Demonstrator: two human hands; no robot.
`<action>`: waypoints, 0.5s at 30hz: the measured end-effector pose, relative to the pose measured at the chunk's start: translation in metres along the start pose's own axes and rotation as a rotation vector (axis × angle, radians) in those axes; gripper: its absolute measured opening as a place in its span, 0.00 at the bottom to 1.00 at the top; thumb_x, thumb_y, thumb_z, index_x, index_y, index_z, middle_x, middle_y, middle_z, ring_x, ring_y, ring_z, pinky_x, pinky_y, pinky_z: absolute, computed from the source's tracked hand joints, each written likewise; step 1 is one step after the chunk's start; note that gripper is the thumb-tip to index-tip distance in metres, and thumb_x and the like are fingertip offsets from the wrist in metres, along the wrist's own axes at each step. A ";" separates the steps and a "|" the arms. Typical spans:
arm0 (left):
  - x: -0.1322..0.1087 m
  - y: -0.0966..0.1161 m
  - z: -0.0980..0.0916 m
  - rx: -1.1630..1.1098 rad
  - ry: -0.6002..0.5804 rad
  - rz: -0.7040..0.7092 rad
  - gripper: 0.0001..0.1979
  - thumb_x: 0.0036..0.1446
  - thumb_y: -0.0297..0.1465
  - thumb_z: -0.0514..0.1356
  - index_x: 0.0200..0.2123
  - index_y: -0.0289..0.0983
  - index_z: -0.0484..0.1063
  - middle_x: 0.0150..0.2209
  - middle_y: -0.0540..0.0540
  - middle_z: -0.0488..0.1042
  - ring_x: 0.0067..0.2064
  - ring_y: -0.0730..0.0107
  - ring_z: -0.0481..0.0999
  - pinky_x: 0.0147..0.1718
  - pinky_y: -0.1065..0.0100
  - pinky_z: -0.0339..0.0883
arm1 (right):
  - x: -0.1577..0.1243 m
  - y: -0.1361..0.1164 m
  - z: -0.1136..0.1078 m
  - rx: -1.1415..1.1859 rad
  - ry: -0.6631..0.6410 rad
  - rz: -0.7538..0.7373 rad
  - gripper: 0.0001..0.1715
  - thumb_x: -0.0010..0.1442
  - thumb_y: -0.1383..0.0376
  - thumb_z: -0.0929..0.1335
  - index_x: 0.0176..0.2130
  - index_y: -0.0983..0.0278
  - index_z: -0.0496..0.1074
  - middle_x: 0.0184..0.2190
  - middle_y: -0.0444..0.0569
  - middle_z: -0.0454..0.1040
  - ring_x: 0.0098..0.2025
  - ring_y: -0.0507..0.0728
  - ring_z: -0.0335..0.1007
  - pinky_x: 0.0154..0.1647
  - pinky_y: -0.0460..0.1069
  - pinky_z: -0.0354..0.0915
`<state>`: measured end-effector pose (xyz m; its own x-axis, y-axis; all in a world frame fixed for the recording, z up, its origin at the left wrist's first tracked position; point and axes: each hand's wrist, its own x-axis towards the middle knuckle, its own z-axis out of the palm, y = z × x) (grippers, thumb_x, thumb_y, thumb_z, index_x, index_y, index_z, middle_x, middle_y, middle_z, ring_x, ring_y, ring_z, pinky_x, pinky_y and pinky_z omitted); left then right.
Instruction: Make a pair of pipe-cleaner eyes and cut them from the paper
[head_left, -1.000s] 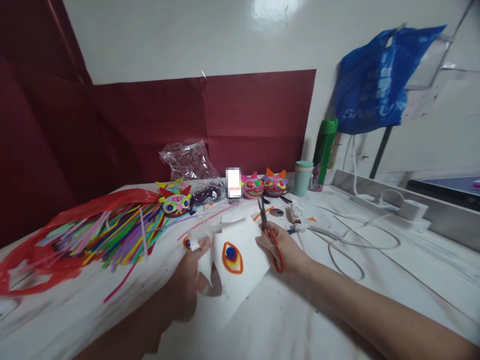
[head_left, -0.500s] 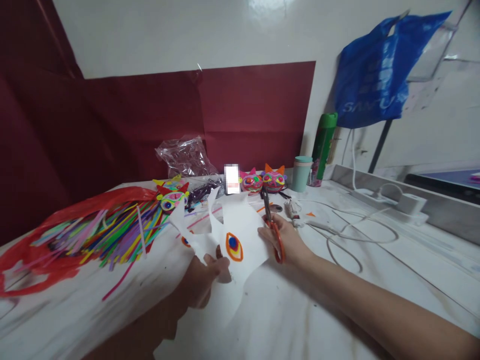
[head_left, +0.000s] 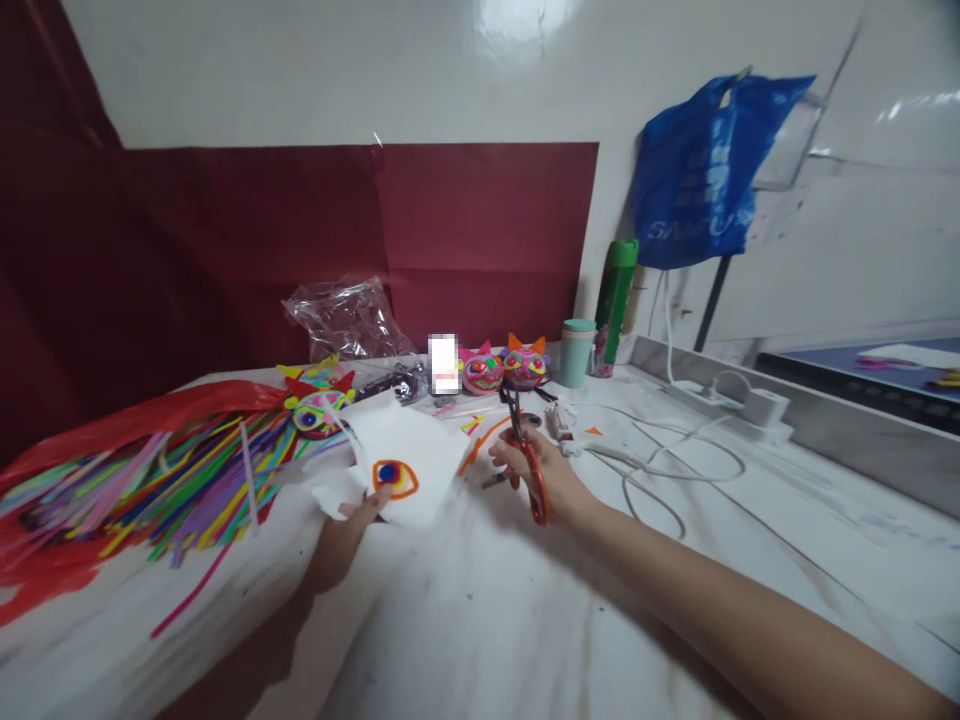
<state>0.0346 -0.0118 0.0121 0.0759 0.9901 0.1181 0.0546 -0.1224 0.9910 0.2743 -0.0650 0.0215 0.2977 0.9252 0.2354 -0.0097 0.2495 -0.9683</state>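
Observation:
My left hand [head_left: 358,525] grips a cut sheet of white paper [head_left: 429,440] by its lower left part, the thumb lying near an eye shape drawn in orange, yellow, red and blue. In my right hand [head_left: 544,465] are scissors [head_left: 534,475] with orange handles, the dark blades pointing up and away from me. A gap separates the scissors from the paper. Some fingers of my left hand are hidden behind the sheet. Behind the paper lie orange strips [head_left: 484,445] on the white table [head_left: 465,640].
Colourful pipe cleaners [head_left: 187,480] lie on red plastic [head_left: 180,408] at the left. Decorated cat-like heads [head_left: 525,365] stand at the back, near a mint cup [head_left: 576,352] and a green can [head_left: 616,308]. White cables [head_left: 675,468] run across the right side; a blue bag [head_left: 694,180] hangs above.
My left hand has moved left with the paper, turning it so the drawn eye lies sideways. My right hand has come off the paper's edge, still holding the scissors. The view has shifted right.

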 end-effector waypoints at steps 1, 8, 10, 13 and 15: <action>0.001 -0.003 0.001 0.058 -0.054 -0.010 0.14 0.34 0.37 0.69 0.16 0.38 0.67 0.13 0.55 0.63 0.21 0.68 0.70 0.26 0.67 0.67 | 0.000 0.000 0.000 -0.003 -0.006 0.007 0.21 0.48 0.51 0.71 0.34 0.63 0.63 0.28 0.45 0.71 0.30 0.53 0.66 0.24 0.46 0.58; -0.017 -0.013 0.022 0.226 0.071 0.128 0.30 0.41 0.35 0.66 0.50 0.38 0.66 0.45 0.40 0.72 0.44 0.58 0.74 0.40 0.61 0.69 | -0.001 0.004 0.003 -0.122 0.013 -0.063 0.20 0.47 0.54 0.71 0.35 0.63 0.63 0.25 0.40 0.65 0.27 0.52 0.62 0.28 0.47 0.58; -0.022 0.000 0.017 0.337 0.195 0.417 0.28 0.45 0.35 0.64 0.52 0.40 0.66 0.51 0.41 0.68 0.51 0.58 0.69 0.49 0.59 0.64 | 0.000 0.007 0.003 -0.130 0.012 -0.096 0.18 0.48 0.55 0.70 0.34 0.62 0.63 0.26 0.40 0.64 0.28 0.52 0.61 0.30 0.48 0.58; -0.033 0.026 0.016 0.420 0.014 0.642 0.07 0.50 0.35 0.60 0.30 0.40 0.75 0.36 0.46 0.74 0.43 0.61 0.73 0.48 0.61 0.64 | -0.002 0.009 0.005 -0.158 -0.001 -0.128 0.16 0.50 0.56 0.69 0.34 0.62 0.62 0.25 0.40 0.63 0.28 0.52 0.61 0.30 0.48 0.59; -0.040 0.040 0.027 0.371 -0.201 0.532 0.06 0.50 0.34 0.59 0.27 0.39 0.75 0.31 0.46 0.75 0.38 0.63 0.74 0.42 0.63 0.67 | -0.005 0.009 0.008 -0.193 0.000 -0.174 0.15 0.51 0.56 0.68 0.34 0.62 0.61 0.25 0.40 0.64 0.28 0.53 0.61 0.32 0.49 0.60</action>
<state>0.0602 -0.0577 0.0453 0.3690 0.7605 0.5343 0.2934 -0.6408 0.7095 0.2654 -0.0657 0.0124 0.2795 0.8731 0.3994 0.2239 0.3452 -0.9114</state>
